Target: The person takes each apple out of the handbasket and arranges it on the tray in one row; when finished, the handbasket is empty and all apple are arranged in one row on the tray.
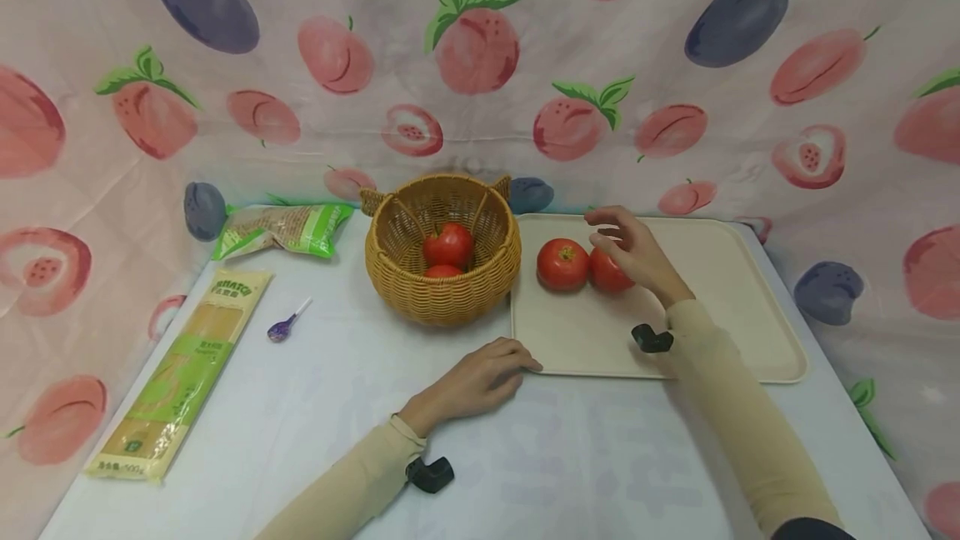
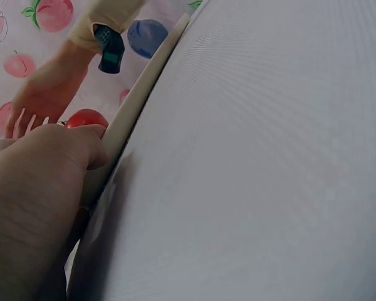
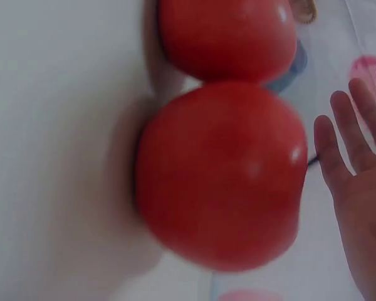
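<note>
My right hand [image 1: 641,255] hovers over the right-hand tomato [image 1: 609,273] on the beige tray [image 1: 727,290], partly hiding it. In the right wrist view its fingers are spread and apart from the large red tomato [image 3: 222,179]. A second tomato [image 1: 562,265] sits right beside the first, on the tray's left side. My left hand [image 1: 476,377] is at the tray's near left corner and holds the rim, fingers and thumb about the edge. To the left of the tray stands a woven basket [image 1: 442,298] with two tomatoes [image 1: 450,245] visible inside.
At the left lie a long pack of spaghetti [image 1: 180,373] and a green-and-clear food bag [image 1: 288,229]. Between them and the basket is a purple-wrapped lollipop [image 1: 287,323]. A fruit-printed cloth [image 1: 465,132] hangs behind the white table [image 1: 570,457].
</note>
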{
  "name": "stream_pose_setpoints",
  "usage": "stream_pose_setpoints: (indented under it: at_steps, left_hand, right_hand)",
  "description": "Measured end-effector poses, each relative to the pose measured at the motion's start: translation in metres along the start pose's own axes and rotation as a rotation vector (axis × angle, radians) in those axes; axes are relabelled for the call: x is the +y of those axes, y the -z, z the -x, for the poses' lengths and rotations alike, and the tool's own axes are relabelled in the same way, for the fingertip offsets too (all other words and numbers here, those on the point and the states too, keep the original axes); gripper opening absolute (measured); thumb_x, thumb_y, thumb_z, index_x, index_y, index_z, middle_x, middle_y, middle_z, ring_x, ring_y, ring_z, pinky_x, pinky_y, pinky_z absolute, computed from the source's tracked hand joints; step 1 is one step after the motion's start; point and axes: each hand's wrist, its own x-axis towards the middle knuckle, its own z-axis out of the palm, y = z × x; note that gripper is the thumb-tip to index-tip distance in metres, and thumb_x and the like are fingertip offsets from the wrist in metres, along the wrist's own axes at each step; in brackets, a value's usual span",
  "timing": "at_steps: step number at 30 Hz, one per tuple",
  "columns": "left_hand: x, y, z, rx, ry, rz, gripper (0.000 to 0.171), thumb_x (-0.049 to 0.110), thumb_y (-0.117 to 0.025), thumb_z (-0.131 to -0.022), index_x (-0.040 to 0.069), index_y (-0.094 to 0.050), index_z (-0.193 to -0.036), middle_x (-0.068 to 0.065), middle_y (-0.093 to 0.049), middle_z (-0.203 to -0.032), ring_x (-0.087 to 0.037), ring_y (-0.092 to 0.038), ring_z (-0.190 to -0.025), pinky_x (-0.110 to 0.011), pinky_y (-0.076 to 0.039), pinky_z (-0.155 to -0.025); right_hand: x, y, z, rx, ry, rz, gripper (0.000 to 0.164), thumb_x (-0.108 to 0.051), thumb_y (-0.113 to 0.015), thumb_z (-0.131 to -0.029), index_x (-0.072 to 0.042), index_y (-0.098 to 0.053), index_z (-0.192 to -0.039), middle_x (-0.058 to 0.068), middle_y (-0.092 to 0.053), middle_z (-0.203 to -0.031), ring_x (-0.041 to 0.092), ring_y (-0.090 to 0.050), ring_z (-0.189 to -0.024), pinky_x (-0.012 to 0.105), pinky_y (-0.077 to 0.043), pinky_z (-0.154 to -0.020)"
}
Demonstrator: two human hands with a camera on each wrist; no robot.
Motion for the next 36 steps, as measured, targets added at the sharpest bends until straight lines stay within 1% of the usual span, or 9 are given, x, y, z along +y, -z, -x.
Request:
stream_pose_setpoints:
  at_steps: [4,11,13,17,20,24,28,30,36]
  left_hand:
    - [0.0,0.0,0.0,-0.004,0.007,0.002,0.029,0.011,-0.053,-0.093,0.021,-0.062,-0.119,0.009,-0.057,-0.114,-0.004,-0.05,-0.113,-0.023,-0.043,-0.098]
    - [-0.001,0.0,0.0,-0.006,0.006,0.003,0.029,0.012,-0.053,-0.094,0.021,-0.062,-0.12,0.009,-0.056,-0.115,-0.005,-0.05,-0.113,-0.023,-0.044,-0.098]
    - [-0.001,0.0,0.0,-0.006,0.007,0.004,0.029,0.012,-0.053,-0.093,0.022,-0.062,-0.119,0.009,-0.056,-0.115,-0.005,-0.05,-0.113,-0.023,-0.044,-0.098]
    - [0.0,0.0,0.0,-0.008,0.009,0.001,0.029,0.012,-0.053,-0.093,0.022,-0.062,-0.119,0.009,-0.056,-0.115,-0.005,-0.05,-0.113,-0.024,-0.044,-0.097]
    - [0.002,0.0,-0.001,-0.009,0.01,0.002,0.029,0.012,-0.053,-0.093,0.021,-0.062,-0.119,0.009,-0.057,-0.115,-0.005,-0.05,-0.112,-0.024,-0.044,-0.097]
    - [0.003,0.001,-0.001,-0.006,0.008,0.001,0.029,0.011,-0.054,-0.093,0.021,-0.062,-0.118,0.009,-0.057,-0.114,-0.004,-0.05,-0.112,-0.023,-0.044,-0.097]
    - [0.002,0.0,-0.001,-0.005,0.006,-0.009,0.029,0.011,-0.054,-0.093,0.022,-0.062,-0.119,0.009,-0.056,-0.114,-0.004,-0.05,-0.112,-0.023,-0.044,-0.097]
    - [0.002,0.0,-0.001,-0.006,0.005,-0.014,0.029,0.012,-0.054,-0.093,0.022,-0.061,-0.119,0.009,-0.056,-0.114,-0.004,-0.05,-0.112,-0.023,-0.044,-0.097]
    - [0.001,0.001,-0.001,-0.008,0.006,-0.009,0.03,0.011,-0.054,-0.093,0.022,-0.062,-0.119,0.009,-0.056,-0.114,-0.005,-0.05,-0.112,-0.023,-0.044,-0.097]
  right_hand:
    - [-0.012,-0.009,-0.009,-0.051,0.008,0.049,0.038,-0.013,-0.058,-0.093,-0.001,-0.05,-0.128,0.017,-0.053,-0.127,0.038,-0.048,-0.122,0.059,-0.037,-0.102]
    - [-0.025,-0.023,-0.024,-0.117,0.162,0.082,0.033,-0.006,-0.059,-0.091,0.001,-0.053,-0.123,0.015,-0.056,-0.122,0.025,-0.052,-0.114,0.052,-0.04,-0.103]
    - [-0.027,-0.027,-0.027,-0.131,0.191,0.084,0.032,-0.005,-0.059,-0.091,0.001,-0.054,-0.122,0.016,-0.055,-0.121,0.025,-0.052,-0.113,0.053,-0.041,-0.101]
    - [-0.029,-0.034,-0.032,-0.166,0.211,0.087,0.032,-0.005,-0.058,-0.091,0.002,-0.053,-0.122,0.018,-0.054,-0.121,0.032,-0.051,-0.115,0.054,-0.04,-0.101]
    - [-0.031,-0.04,-0.034,-0.187,0.202,0.105,0.034,-0.007,-0.058,-0.092,0.003,-0.052,-0.123,0.017,-0.054,-0.123,0.033,-0.05,-0.118,0.054,-0.04,-0.101]
    - [-0.035,-0.045,-0.037,-0.181,0.215,0.119,0.032,-0.007,-0.057,-0.093,0.003,-0.052,-0.123,0.016,-0.054,-0.122,0.031,-0.05,-0.118,0.053,-0.041,-0.101]
    - [-0.037,-0.05,-0.042,-0.153,0.274,0.117,0.029,-0.003,-0.055,-0.092,0.002,-0.053,-0.12,0.018,-0.055,-0.12,0.032,-0.05,-0.117,0.053,-0.041,-0.1]
    - [-0.031,-0.053,-0.047,-0.136,0.303,0.116,0.028,-0.002,-0.055,-0.092,0.002,-0.054,-0.12,0.017,-0.055,-0.119,0.03,-0.05,-0.116,0.053,-0.042,-0.1]
    - [-0.021,-0.061,-0.064,-0.12,0.365,0.131,0.024,-0.008,-0.058,-0.092,-0.006,-0.059,-0.116,0.006,-0.057,-0.116,0.018,-0.05,-0.114,0.045,-0.043,-0.099]
